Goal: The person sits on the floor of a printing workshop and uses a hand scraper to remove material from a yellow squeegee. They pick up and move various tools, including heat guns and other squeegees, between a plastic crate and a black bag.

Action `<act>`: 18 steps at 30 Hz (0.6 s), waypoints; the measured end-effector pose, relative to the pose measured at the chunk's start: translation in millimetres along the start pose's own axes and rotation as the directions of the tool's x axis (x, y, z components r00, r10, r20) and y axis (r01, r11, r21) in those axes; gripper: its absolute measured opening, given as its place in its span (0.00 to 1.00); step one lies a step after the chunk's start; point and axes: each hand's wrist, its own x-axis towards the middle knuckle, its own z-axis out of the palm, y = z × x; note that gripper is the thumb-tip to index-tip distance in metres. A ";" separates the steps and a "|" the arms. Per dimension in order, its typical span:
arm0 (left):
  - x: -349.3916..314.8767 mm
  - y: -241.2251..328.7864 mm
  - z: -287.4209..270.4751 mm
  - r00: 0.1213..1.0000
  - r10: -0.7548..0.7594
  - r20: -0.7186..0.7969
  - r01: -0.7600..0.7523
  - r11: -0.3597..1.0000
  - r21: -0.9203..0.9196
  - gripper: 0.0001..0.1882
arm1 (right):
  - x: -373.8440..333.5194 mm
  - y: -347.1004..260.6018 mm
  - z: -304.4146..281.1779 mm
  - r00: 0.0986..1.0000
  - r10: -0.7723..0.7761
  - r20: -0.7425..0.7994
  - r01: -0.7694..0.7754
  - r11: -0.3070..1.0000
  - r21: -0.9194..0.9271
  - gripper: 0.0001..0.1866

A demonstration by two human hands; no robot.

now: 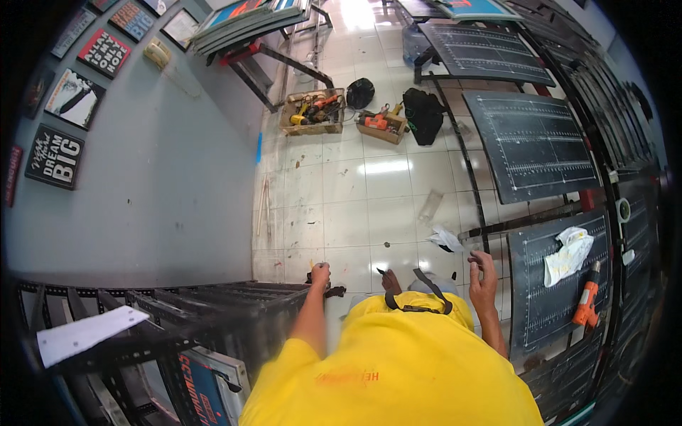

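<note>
Left hand (320, 272): raised over the tiled floor (369, 192), fingers curled together round a small thin item, too small to identify; possibly a screw or peg. Just below it, a dark lump (334, 291) at the top edge of the black rack (213, 312), touching or nearly so.

Right hand (484, 273): fingers apart and loosely bent, nothing in it, held just beside the near end of the black bar (526, 224) that runs away to its right. Whether a fingertip touches the bar cannot be told.

Between the hands: a dark strap (419, 302) looped over the yellow shirt (391, 362), and a small dark object (383, 272) on the floor.

Just beyond the right hand: crumpled white paper (446, 238) on the floor.

Right of the right hand: black pallet (547, 312) with white grid lines, carrying a white rag (568, 254) and an orange drill (587, 304), the rag beyond the drill, the two apart.

Well beyond both hands: two open boxes of tools (312, 111), (382, 124), a black bag (425, 113) beside them, further gridded pallets (533, 142) along the right.

Left of the left hand: grey wall (142, 192) with framed posters (55, 156); a white strip (89, 332) lies on the rack.
</note>
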 end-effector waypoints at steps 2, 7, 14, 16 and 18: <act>20.4 -11.9 -10.8 0.999 -0.030 -0.020 0.030 0.999 0.014 0.15 | 9.4 11.8 13.1 1.000 0.018 0.007 -0.018 1.000 -0.011 0.12; 39.1 -37.8 -22.7 0.973 -0.229 -0.011 0.229 0.971 0.070 0.18 | 60.6 30.2 44.4 0.996 0.081 0.033 -0.080 0.996 -0.030 0.12; 44.8 11.5 -12.8 0.986 -0.128 0.104 0.032 0.769 0.639 0.15 | 200.8 63.4 96.6 1.000 0.026 -0.004 -0.027 0.998 -0.048 0.11; 65.8 34.5 -17.5 0.914 0.007 0.405 -0.383 0.338 0.860 0.13 | 253.1 67.2 112.0 0.998 0.055 -0.003 -0.055 0.998 -0.002 0.11; 90.2 67.3 -6.0 0.954 0.025 0.298 -0.282 0.401 0.871 0.12 | 307.5 74.1 119.6 1.000 0.026 -0.009 -0.027 0.999 -0.046 0.12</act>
